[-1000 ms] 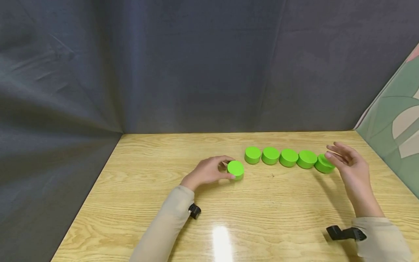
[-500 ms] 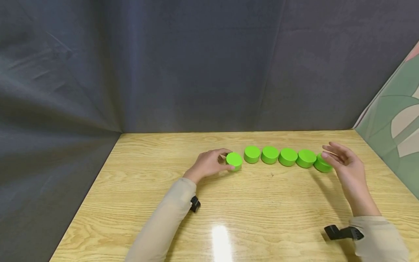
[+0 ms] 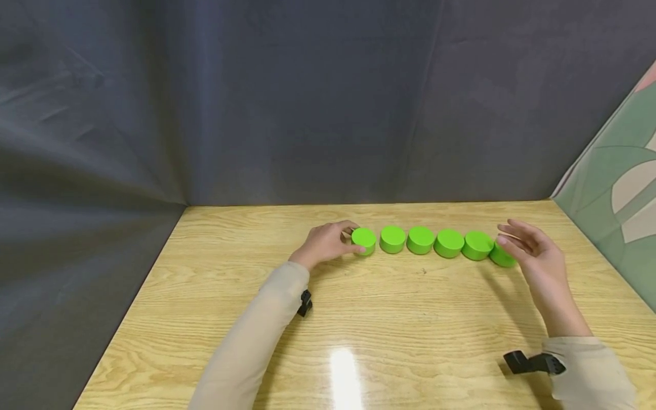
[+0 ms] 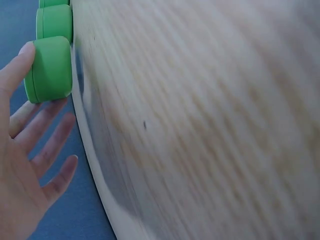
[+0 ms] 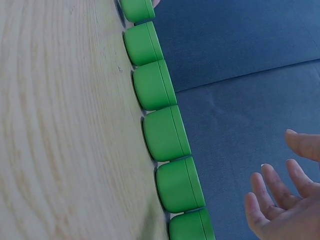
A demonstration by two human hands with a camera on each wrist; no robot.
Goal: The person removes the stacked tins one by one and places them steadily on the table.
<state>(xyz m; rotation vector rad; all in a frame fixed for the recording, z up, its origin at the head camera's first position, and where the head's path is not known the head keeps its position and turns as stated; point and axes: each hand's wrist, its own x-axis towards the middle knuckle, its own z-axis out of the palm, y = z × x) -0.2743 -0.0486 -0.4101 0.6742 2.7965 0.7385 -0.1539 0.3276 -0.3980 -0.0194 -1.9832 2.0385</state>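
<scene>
My left hand (image 3: pixel 325 244) pinches a small green round lidded jar (image 3: pixel 363 240) between thumb and fingers, at the left end of a row of matching jars. The left wrist view shows the thumb on the lid side of this jar (image 4: pixel 50 70), with the other fingers spread below. Nearest to it in the row is another green jar (image 3: pixel 392 239), with a narrow gap between. My right hand (image 3: pixel 543 259) holds nothing and hovers over the rightmost jar (image 3: pixel 502 257), partly hiding it. Its fingers are loosely bent in the right wrist view, apart from the jars.
Between the end jars stand several more green jars (image 3: pixel 449 243), close side by side, bending slightly nearer at the right. The wooden table (image 3: pixel 400 330) ends at a dark cloth wall (image 3: pixel 307 114) behind. A patterned green panel (image 3: pixel 615 188) borders the right side.
My left hand has carried its jar away from me and slightly left, into line with the row's left end. The right hand has shifted slightly left over the last jar.
</scene>
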